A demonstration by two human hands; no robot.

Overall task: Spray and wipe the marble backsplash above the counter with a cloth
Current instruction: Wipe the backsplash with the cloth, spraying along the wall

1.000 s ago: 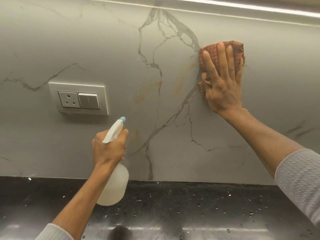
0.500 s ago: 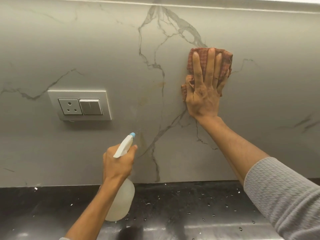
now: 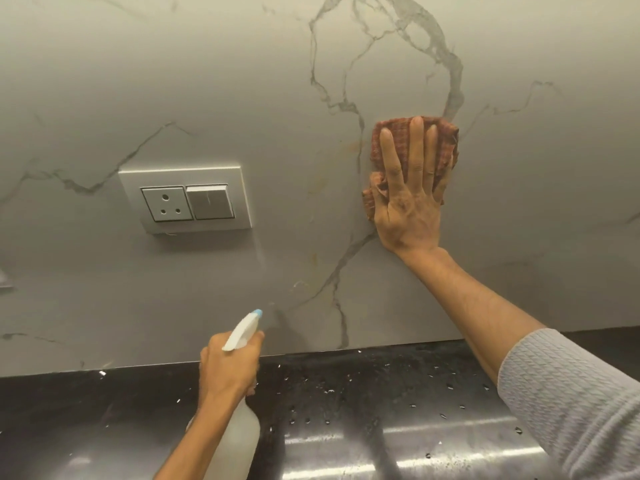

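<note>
Two hands engaged. Right hand (image 3: 410, 202) spread flat, fingers straight, pressing cloth (image 3: 450, 147) against backsplash (image 3: 242, 81), right of socket (image 3: 185, 199). Left hand (image 3: 225, 370) curled round bottle (image 3: 242, 438) neck, nozzle toward marble, above counter (image 3: 381, 393). Probably soft, limp, damp cloth: best kept bunched under palm. Light plastic bottle, perhaps slippery wet: best gripped at neck.
</note>
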